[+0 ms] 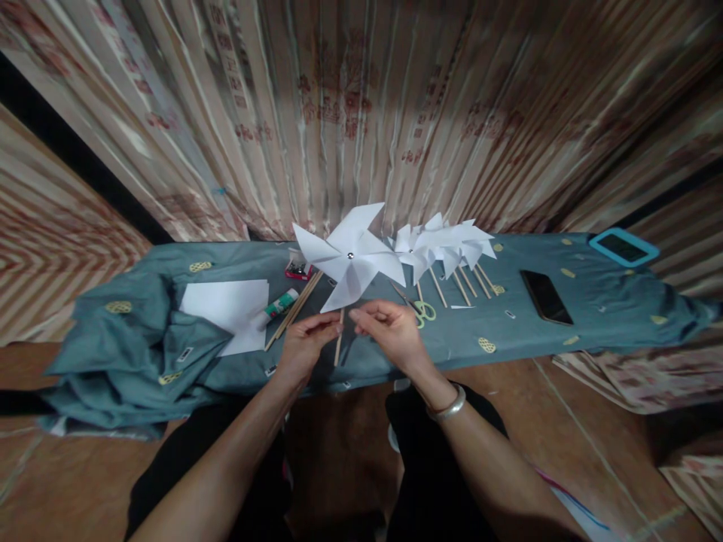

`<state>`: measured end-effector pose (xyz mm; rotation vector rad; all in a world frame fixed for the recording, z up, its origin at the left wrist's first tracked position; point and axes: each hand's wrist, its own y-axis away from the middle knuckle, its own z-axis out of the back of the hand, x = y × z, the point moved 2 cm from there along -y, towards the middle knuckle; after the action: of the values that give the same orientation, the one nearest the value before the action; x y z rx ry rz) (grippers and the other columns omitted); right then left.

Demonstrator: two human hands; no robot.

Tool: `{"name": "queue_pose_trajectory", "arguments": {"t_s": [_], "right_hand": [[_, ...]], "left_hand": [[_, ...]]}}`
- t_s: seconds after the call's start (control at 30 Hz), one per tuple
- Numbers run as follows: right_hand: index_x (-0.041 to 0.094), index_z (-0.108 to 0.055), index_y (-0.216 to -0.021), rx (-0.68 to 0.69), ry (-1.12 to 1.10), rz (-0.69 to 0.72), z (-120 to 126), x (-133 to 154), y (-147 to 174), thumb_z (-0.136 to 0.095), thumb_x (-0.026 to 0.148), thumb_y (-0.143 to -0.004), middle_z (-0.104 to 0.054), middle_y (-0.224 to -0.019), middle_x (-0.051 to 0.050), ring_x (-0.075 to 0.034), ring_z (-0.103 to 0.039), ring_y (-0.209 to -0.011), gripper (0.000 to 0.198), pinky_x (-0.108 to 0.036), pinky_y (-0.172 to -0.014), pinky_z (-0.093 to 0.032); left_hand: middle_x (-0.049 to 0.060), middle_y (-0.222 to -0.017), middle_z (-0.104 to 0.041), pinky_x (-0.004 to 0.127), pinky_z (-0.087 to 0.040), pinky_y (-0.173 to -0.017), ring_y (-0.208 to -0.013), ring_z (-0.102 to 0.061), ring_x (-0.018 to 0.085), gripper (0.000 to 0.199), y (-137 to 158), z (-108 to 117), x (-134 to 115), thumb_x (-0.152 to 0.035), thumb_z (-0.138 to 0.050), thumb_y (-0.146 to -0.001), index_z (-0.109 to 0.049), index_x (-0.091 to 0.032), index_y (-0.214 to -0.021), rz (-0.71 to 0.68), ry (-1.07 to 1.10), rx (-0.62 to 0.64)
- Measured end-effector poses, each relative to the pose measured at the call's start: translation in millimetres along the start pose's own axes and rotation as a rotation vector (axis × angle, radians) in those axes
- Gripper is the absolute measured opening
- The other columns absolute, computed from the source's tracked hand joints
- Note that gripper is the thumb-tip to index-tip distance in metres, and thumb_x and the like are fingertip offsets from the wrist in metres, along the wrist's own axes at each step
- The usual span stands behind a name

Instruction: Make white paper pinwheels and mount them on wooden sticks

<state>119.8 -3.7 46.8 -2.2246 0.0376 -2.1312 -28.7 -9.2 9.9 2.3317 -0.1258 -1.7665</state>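
A white paper pinwheel with a shiny pin at its centre stands up in front of me on a thin wooden stick. My left hand pinches that stick below the blades. Just right of the stick, my right hand has its fingers curled in, thumb toward the stick; whether anything is between them is hidden. Scissors with light green handles lie behind my right hand. To the left of the pinwheel are several loose wooden sticks and a green and white glue stick.
Several more white pinwheels lie in a row at the back right. White paper sheets rest at left, near a small red box. A phone and a blue-framed tablet lie at right on the green cloth. A curtain hangs behind.
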Motion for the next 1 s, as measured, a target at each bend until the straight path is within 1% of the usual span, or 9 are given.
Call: {"name": "queue_pose_trajectory", "arguments": {"t_s": [0.07,0.2,0.27,0.33,0.4,0.43,0.63,0.77,1.0], "right_hand": [[0.021,-0.067,-0.064,-0.064,0.102,0.097,11.1,11.3,3.2,-0.073,0.043,-0.072,-0.066,-0.055,0.001,-0.012,-0.058,-0.051,0.024,-0.025,-0.054,-0.047],[0.021,-0.069,-0.072,-0.285,0.250,0.269,43.0,32.8,2.5,-0.070,0.037,-0.077,-0.068,-0.060,0.001,-0.013,-0.060,-0.057,0.017,-0.027,-0.060,-0.047],[0.021,-0.070,-0.077,-0.375,0.276,0.328,57.9,35.5,-2.1,-0.070,0.036,-0.078,-0.070,-0.065,0.000,-0.014,-0.062,-0.061,0.015,-0.028,-0.063,-0.047],[0.021,-0.072,-0.086,-0.428,0.294,0.366,68.4,32.0,-8.1,-0.071,0.036,-0.077,-0.072,-0.076,-0.002,-0.015,-0.063,-0.069,0.017,-0.030,-0.069,-0.049],[0.021,-0.073,-0.092,-0.426,0.322,0.359,73.3,24.6,-14.3,-0.071,0.036,-0.076,-0.073,-0.084,-0.003,-0.016,-0.063,-0.075,0.022,-0.031,-0.074,-0.049],[0.020,-0.073,-0.092,-0.417,0.329,0.338,74.0,20.5,-17.0,-0.071,0.036,-0.076,-0.073,-0.085,-0.003,-0.016,-0.063,-0.076,0.023,-0.031,-0.075,-0.049],[0.019,-0.073,-0.074,-0.367,0.228,0.205,69.4,6.4,-23.6,-0.074,0.041,-0.070,-0.071,-0.073,-0.001,-0.016,-0.061,-0.069,0.023,-0.030,-0.070,-0.048],[0.020,-0.073,-0.070,-0.376,0.175,0.164,65.8,6.2,-22.5,-0.076,0.040,-0.066,-0.071,-0.070,-0.001,-0.015,-0.058,-0.066,0.021,-0.028,-0.065,-0.047],[0.022,-0.072,-0.064,-0.335,0.146,0.127,56.5,7.0,-18.7,-0.077,0.039,-0.064,-0.068,-0.066,0.001,-0.013,-0.056,-0.061,0.018,-0.027,-0.060,-0.045]], "left_hand": [[0.005,-0.078,-0.075,0.032,-0.051,-0.081,-0.074,-0.065,0.018,0.039,-1.0,2.4,0.4,-0.038,-0.089,-0.044,-0.077,-0.017,-0.075,-0.004,-0.014,-0.016],[0.005,-0.079,-0.075,0.032,-0.051,-0.081,-0.075,-0.065,0.018,0.038,-1.4,3.6,1.7,-0.039,-0.089,-0.045,-0.077,-0.018,-0.074,-0.011,-0.033,-0.014],[0.006,-0.078,-0.075,0.033,-0.051,-0.081,-0.075,-0.065,0.018,0.037,-0.6,2.8,1.9,-0.039,-0.088,-0.044,-0.077,-0.019,-0.073,-0.007,-0.040,-0.016],[0.006,-0.078,-0.075,0.033,-0.051,-0.081,-0.074,-0.065,0.018,0.037,0.3,1.5,2.0,-0.039,-0.088,-0.044,-0.077,-0.019,-0.073,0.008,-0.047,-0.015],[0.005,-0.077,-0.075,0.032,-0.051,-0.081,-0.074,-0.065,0.018,0.036,1.1,0.0,2.6,-0.038,-0.088,-0.043,-0.077,-0.019,-0.072,0.025,-0.050,-0.008],[0.005,-0.076,-0.075,0.032,-0.051,-0.080,-0.073,-0.065,0.017,0.036,1.3,-0.8,3.0,-0.038,-0.088,-0.043,-0.077,-0.019,-0.072,0.032,-0.050,-0.002],[0.004,-0.074,-0.075,0.031,-0.052,-0.077,-0.070,-0.064,0.017,0.037,1.5,-3.2,5.3,-0.039,-0.089,-0.042,-0.077,-0.019,-0.072,0.041,-0.045,0.016],[0.004,-0.072,-0.074,0.030,-0.052,-0.075,-0.069,-0.064,0.017,0.036,1.1,-3.0,4.4,-0.038,-0.089,-0.041,-0.077,-0.020,-0.070,0.032,-0.045,-0.007],[0.004,-0.072,-0.074,0.031,-0.053,-0.076,-0.069,-0.065,0.017,0.037,0.3,-1.8,3.9,-0.038,-0.089,-0.040,-0.077,-0.020,-0.070,0.030,-0.029,-0.020]]}}
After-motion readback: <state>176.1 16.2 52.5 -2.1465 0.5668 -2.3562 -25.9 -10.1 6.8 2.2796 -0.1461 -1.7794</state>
